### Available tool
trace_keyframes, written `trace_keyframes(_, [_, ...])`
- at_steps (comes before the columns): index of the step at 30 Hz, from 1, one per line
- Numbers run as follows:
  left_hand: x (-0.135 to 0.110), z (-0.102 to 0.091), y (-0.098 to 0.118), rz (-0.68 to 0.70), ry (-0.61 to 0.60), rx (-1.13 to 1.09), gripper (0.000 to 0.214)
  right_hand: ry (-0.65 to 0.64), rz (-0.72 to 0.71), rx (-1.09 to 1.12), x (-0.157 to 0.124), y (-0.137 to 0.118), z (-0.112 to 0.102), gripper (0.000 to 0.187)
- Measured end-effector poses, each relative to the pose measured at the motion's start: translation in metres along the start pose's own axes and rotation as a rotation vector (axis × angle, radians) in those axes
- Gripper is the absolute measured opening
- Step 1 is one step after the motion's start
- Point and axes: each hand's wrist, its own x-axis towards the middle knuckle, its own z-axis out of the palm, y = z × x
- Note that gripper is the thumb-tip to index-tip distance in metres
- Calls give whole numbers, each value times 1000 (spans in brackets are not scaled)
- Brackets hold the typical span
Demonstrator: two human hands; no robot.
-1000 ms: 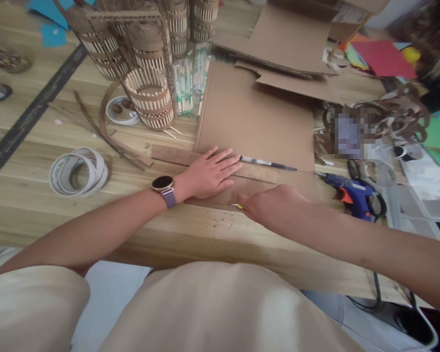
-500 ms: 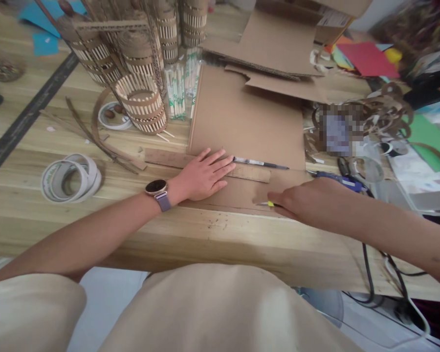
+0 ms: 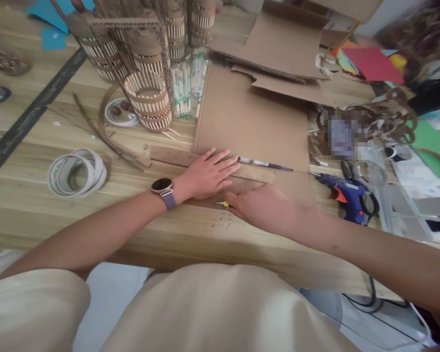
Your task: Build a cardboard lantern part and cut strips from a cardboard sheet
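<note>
My left hand (image 3: 209,176) lies flat, fingers spread, across a cardboard strip (image 3: 170,155) and the cardboard sheet (image 3: 256,117) beneath. My right hand (image 3: 262,208) is closed round a utility knife (image 3: 225,204) with a yellow tip end. Its blade touches the sheet's near edge, just right of my left hand. A pen (image 3: 266,163) rests on the sheet beyond my fingertips. Most of the knife's handle is hidden in my right fist.
Tape rolls (image 3: 77,172) stand at the left. Behind are a stick-and-cardboard cylinder (image 3: 150,105) and packs of sticks (image 3: 182,90). A blue glue gun (image 3: 352,193) lies right, beside curled cardboard strips (image 3: 388,115). Cut cardboard (image 3: 282,41) is piled at the back.
My right hand has drawn the utility knife leftward along the sheet's near edge, towards my left hand. The glue gun is now uncovered. My left hand stays pressed on the cardboard.
</note>
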Motion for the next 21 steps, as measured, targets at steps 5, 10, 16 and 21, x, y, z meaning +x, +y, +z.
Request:
trace_keyframes(5, [0, 1, 0, 14, 8, 6, 53, -22, 9, -3, -2, 0, -5, 30])
trace_keyframes(10, [0, 2, 0, 15, 24, 15, 52, -33, -1, -26, -3, 0, -9, 25])
trace_keyframes(16, [0, 3, -1, 19, 29, 2, 53, -80, -8, -98, 0, -8, -22, 28])
trace_keyframes(21, [0, 2, -2, 25, 17, -3, 54, -131, -50, -142, 3, -12, -27, 41])
